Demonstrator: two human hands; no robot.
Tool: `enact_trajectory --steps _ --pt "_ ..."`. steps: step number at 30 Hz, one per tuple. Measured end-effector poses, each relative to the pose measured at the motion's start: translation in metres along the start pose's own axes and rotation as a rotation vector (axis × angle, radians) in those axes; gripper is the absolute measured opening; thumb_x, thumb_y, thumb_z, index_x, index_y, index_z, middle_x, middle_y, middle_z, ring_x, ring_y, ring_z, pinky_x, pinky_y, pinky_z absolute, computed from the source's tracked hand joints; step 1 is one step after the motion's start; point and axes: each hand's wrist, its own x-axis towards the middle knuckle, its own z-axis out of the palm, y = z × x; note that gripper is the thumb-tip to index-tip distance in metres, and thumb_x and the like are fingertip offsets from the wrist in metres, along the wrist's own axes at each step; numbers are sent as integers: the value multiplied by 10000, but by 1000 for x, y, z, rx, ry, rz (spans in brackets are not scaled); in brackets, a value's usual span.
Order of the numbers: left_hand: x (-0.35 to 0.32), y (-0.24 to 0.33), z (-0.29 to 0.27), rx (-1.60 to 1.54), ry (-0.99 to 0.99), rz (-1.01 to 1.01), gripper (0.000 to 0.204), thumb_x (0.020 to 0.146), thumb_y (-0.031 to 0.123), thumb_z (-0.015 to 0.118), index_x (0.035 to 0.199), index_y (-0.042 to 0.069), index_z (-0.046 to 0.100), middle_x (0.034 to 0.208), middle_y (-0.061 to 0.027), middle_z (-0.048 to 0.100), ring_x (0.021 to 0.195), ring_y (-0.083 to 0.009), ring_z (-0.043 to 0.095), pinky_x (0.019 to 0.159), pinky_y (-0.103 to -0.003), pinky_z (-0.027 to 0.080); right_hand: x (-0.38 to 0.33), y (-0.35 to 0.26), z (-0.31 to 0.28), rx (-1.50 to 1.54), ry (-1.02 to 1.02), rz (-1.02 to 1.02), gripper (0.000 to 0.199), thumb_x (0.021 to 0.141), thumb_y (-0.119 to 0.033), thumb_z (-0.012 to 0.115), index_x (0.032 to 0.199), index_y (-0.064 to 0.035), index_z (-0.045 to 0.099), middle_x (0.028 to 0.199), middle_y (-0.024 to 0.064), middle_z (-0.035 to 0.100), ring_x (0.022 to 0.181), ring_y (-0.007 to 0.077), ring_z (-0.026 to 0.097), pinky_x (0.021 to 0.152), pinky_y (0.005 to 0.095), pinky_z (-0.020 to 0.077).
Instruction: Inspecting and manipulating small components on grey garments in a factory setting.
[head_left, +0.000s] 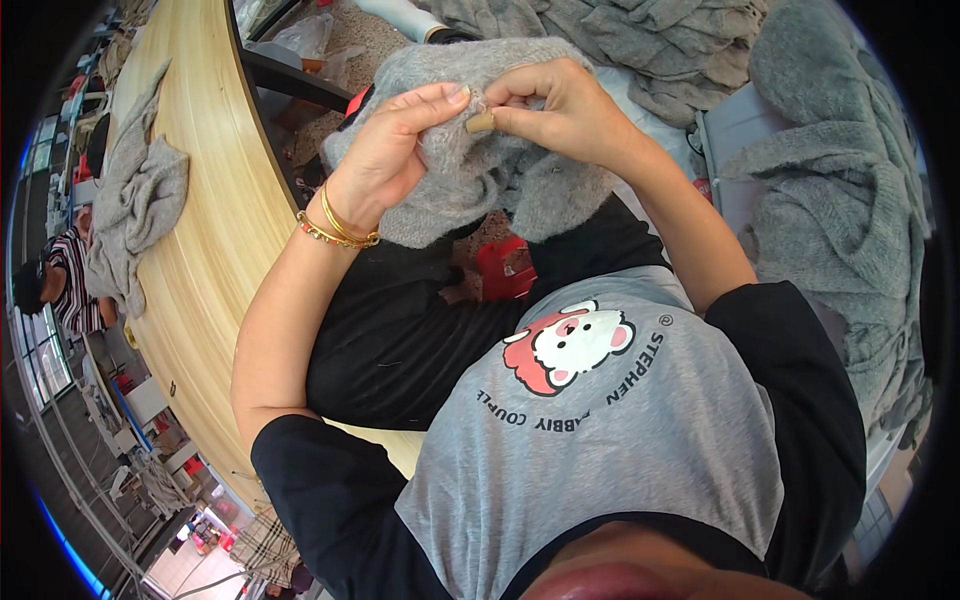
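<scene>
Over my lap, both hands' fingers pinch fuzzy grey knit garment (470, 165) w/ small tan tool (481, 122) betw. left hand (395, 150) & right hand (560, 108), nearer right.

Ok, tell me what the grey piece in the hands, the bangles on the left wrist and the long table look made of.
Grey piece: seemingly knitted wool or a wool-like yarn, matte, with a fuzzy, soft-folding surface. Bangles: likely metal with a gold-coloured polish, since they are thin, rigid and glinting; one looks beaded with reddish bits. Table: wood or a wood-look laminate, light tan, with fine straight grain lines and a smooth satin top.
</scene>
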Motion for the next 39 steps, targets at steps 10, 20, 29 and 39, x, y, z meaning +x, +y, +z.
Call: enact_trajectory --steps 10,20,29,39 --pt "5 -4 -1 -31 97 -14 167 920 119 579 1058 36 624 1008 -38 670 925 -108 630 824 -273 511 -13 10 -18 -115 29 -1 292 747 -84 728 1029 -42 661 814 -12 563 752 56 501 646 208 405" --pt "6 1 -20 -100 188 11 200 918 96 559 1096 24 613 1058 -55 656 984 -151 619 902 -323 491 -35 29 -40 -340 124 174 271 770 -88 711 1040 -67 692 936 -3 612 789 71 529 674 212 423" --pt "-2 11 -5 -93 94 43 204 918 123 567 1083 29 641 1063 -45 659 990 -138 617 908 -307 486 -35 12 -49 -152 260 -28 296 849 31 573 1127 -33 650 1041 51 643 916 106 608 814 221 476" --pt "-10 19 13 121 63 220 196 876 123 655 1059 52 644 1000 -9 672 948 -76 596 865 -236 437 -10 -38 -20 -345 74 -557 240 718 41 689 945 -37 673 917 70 681 834 210 670 704 270 539"
